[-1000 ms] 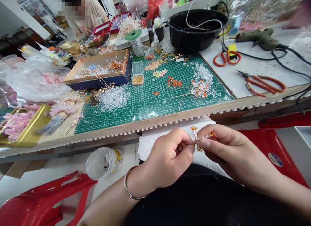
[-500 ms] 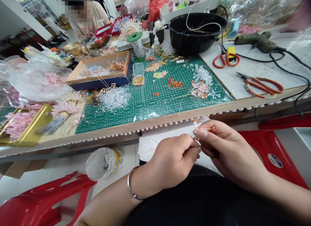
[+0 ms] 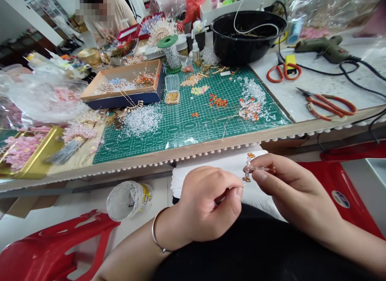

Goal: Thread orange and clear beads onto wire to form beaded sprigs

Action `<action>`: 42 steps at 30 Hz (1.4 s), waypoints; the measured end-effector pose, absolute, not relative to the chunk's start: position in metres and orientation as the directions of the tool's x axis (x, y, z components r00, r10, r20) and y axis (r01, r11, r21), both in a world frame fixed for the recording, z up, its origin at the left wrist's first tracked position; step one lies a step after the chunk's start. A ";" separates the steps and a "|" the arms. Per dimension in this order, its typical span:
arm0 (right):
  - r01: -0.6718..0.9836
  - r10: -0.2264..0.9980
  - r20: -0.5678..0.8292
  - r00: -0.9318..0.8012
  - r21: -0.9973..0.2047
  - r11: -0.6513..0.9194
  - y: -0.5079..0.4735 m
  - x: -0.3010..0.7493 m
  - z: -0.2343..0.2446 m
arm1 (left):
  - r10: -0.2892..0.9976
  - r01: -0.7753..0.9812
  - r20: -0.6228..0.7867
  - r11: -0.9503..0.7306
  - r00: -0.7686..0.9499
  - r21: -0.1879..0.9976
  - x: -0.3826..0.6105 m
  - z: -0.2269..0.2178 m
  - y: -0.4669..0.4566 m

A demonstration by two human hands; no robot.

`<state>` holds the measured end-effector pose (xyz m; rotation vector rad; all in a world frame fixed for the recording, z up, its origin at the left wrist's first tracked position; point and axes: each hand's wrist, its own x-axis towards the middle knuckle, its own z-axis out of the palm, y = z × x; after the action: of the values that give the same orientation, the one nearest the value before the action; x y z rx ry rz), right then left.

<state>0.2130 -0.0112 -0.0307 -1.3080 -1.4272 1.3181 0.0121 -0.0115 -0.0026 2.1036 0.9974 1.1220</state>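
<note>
Our right hand [image 3: 289, 188] pinches a small beaded sprig [image 3: 249, 170] w/ clear and orange beads btwn thumb and forefinger, held over our lap just below the table edge [image 3: 211, 146]. Our left hand [image 3: 208, 206] sits just beside it, fingers curled in narrow w/ thumb to fingertips; whether a thin wire runs btwn them we can't tell. A silver bangle [image 3: 157, 236] rings the left wrist. On the table the green cutting mat [image 3: 187, 126] carries a white "A2" mark at its near right corner, read upside down; its other oval markings are too small to read. On the mat lie a heap of clear beads [image 3: 141, 120], orange beads [image 3: 217, 101] and a small clear box [image 3: 172, 91]. Right of the mat: orange-handled snips [image 3: 330, 104], orange scissors [image 3: 282, 71], a green glue gun [image 3: 322, 47]. A black bowl [image 3: 247, 35] stands behind. Below the table, a white tub [image 3: 128, 200] w/ a yellow label, text not readable. A red stool [image 3: 343, 192] bears a round sticker, also illegible.
</note>
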 end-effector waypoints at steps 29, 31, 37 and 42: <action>0.300 0.913 -0.037 -0.406 -0.949 0.095 -0.020 0.217 -0.022 | 0.749 0.499 0.501 -0.662 0.433 0.559 0.007 0.000 -0.007; 0.304 0.927 -0.068 -0.370 -0.951 0.052 -0.022 0.217 -0.022 | 0.757 0.491 0.503 -0.654 0.418 0.576 0.007 0.000 -0.007; 0.365 0.967 -0.052 -0.250 -0.930 0.045 -0.024 0.219 -0.026 | 0.842 0.522 0.434 -0.539 0.320 0.661 0.004 -0.006 -0.009; 0.392 0.949 0.037 -0.312 -0.905 0.165 -0.019 0.224 -0.031 | 0.905 0.494 0.315 -0.422 0.288 0.761 0.002 -0.009 -0.010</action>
<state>0.2243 -0.0192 -0.0306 -1.2739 -1.8053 1.1143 0.0019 -0.0104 -0.0086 2.0300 1.2465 1.0123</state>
